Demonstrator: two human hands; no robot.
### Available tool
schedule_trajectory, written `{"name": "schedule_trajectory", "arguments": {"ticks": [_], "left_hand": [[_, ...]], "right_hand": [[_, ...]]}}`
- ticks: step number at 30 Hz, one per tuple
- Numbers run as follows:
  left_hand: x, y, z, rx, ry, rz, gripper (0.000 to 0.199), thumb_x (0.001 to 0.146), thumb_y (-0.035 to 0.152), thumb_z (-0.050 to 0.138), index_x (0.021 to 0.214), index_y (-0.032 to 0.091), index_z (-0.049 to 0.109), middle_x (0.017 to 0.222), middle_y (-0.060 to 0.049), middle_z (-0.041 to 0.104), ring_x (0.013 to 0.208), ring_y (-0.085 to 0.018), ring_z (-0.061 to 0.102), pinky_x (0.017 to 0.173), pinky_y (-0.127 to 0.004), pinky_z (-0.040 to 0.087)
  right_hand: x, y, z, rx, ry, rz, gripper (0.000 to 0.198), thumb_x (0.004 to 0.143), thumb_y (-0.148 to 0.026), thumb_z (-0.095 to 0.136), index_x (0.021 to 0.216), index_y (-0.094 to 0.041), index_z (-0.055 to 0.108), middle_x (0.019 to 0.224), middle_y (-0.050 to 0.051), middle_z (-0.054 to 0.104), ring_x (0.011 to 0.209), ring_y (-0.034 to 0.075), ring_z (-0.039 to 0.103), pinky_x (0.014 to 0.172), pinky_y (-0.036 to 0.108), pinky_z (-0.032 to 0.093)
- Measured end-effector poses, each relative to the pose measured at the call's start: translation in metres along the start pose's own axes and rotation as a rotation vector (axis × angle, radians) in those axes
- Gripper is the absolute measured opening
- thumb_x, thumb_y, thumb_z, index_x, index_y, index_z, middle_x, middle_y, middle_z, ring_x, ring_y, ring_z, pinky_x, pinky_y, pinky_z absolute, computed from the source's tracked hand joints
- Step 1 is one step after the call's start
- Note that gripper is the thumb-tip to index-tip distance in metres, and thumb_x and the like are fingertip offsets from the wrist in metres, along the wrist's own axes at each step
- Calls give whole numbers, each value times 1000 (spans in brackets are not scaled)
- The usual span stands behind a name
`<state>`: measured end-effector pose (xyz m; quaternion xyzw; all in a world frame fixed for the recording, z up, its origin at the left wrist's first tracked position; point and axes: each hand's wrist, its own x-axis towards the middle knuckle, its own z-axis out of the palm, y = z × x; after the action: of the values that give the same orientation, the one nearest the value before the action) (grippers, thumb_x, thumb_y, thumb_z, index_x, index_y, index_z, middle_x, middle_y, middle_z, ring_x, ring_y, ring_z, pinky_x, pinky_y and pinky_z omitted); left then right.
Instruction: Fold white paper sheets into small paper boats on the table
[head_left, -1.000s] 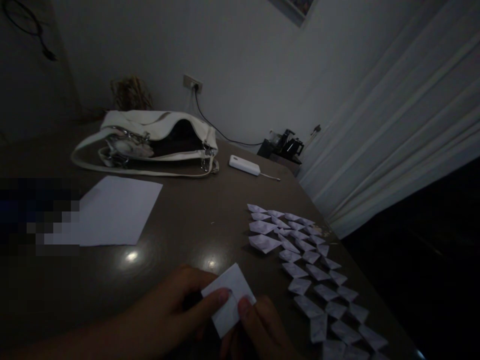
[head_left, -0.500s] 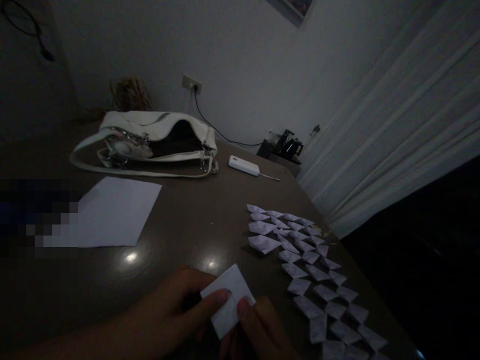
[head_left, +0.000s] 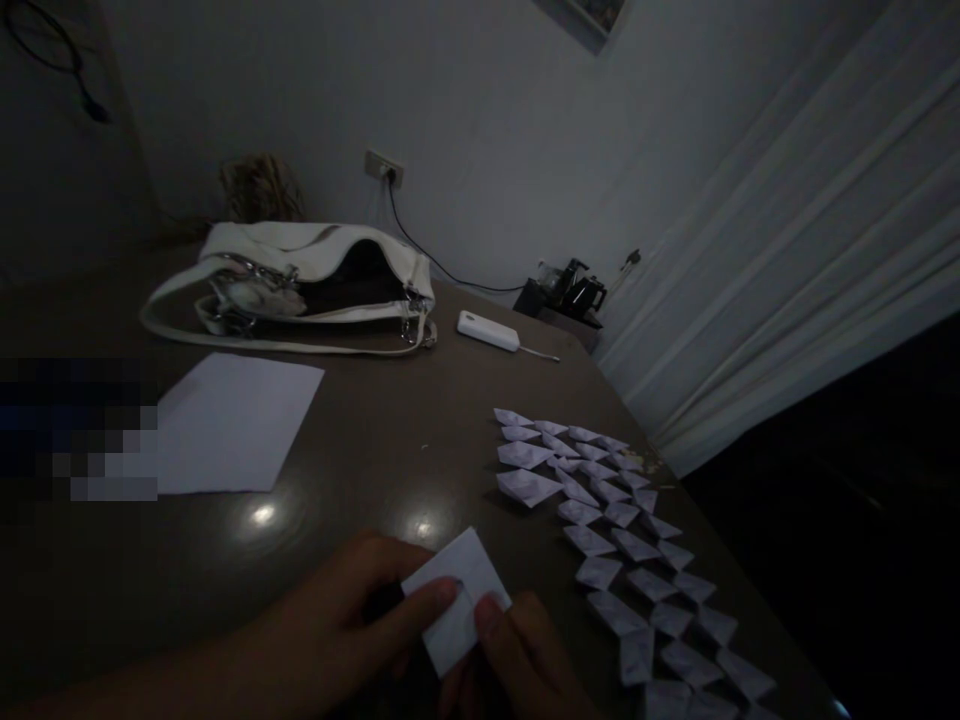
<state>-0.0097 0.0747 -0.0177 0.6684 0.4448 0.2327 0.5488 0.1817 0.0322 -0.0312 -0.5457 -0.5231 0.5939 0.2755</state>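
Note:
A small folded square of white paper [head_left: 466, 560] is held between both hands, low in the middle of the head view. My left hand [head_left: 367, 600] grips its left side, the thumb lying across the top face and the fingers beneath. On the lower right edge my right hand [head_left: 525, 650] pinches the same paper, thumb on top; its other fingers are partly hidden under the sheet. To the right of my hands lie several folded paper pieces [head_left: 615, 612], pointed and boat-like, set out in slanting rows.
White sheets of paper [head_left: 240, 425] lie at left beside a blurred-out patch. Behind them rests a white handbag [head_left: 300, 245], with a white power bank [head_left: 487, 331] and short cable to its right. A black kettle [head_left: 583, 297] stands in the far corner. A white curtain [head_left: 750, 250] hangs beyond the table's right edge.

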Motion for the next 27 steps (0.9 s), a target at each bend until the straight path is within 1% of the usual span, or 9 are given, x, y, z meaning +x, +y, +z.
{"name": "schedule_trajectory", "arguments": {"ticks": [4,8,11,15,19,22,23,27], "left_hand": [[0,1,0,-1,-13,2,45,87,59,47,88,21,72,79,-3,66,74,-17,61,71,-24,51],[0,1,0,1,-23,10,46,88,59,46,87,20,72,83,-4,67,79,-18,62,75,-24,51],[0,2,-1,15,-40,25,48,88,59,44,84,20,72,78,-4,67,78,-18,62,78,-25,50],[-1,4,-1,20,-11,28,49,88,59,44,83,20,72,81,-5,68,82,-19,62,79,-26,50],[0,1,0,30,-13,8,52,87,61,43,85,19,72,80,-6,67,77,-19,61,74,-28,51],[1,-2,1,24,-12,5,52,87,62,44,89,18,72,82,-6,67,77,-19,62,75,-27,51],[1,-2,1,21,-9,9,52,87,62,44,90,18,71,82,-6,67,78,-19,62,76,-27,51],[1,0,0,28,-23,22,50,88,59,43,85,18,71,78,-5,66,76,-18,62,75,-26,51]], "right_hand": [[7,8,5,-57,11,-40,79,81,-83,30,69,-14,66,57,5,60,47,11,52,48,21,43],[9,11,4,-95,7,-61,83,80,-85,24,65,-15,66,51,3,54,42,9,46,43,21,38],[6,8,-1,-116,-26,-56,81,83,-82,26,67,-14,67,52,3,55,45,10,48,46,20,40],[5,10,-2,-137,-24,-48,81,85,-79,26,73,-12,70,55,4,56,48,10,50,48,20,41],[9,16,1,-141,-15,-81,86,83,-82,19,69,-13,68,51,3,52,45,10,46,46,21,39],[8,11,-2,-144,-54,-89,84,83,-82,22,64,-14,67,49,2,50,45,10,47,46,21,39],[7,9,-4,-147,-72,-82,82,84,-81,24,64,-14,67,50,2,51,46,10,48,46,20,40],[3,1,-9,-142,-71,-45,78,85,-79,29,70,-13,69,56,4,58,50,11,54,49,20,43]]}}
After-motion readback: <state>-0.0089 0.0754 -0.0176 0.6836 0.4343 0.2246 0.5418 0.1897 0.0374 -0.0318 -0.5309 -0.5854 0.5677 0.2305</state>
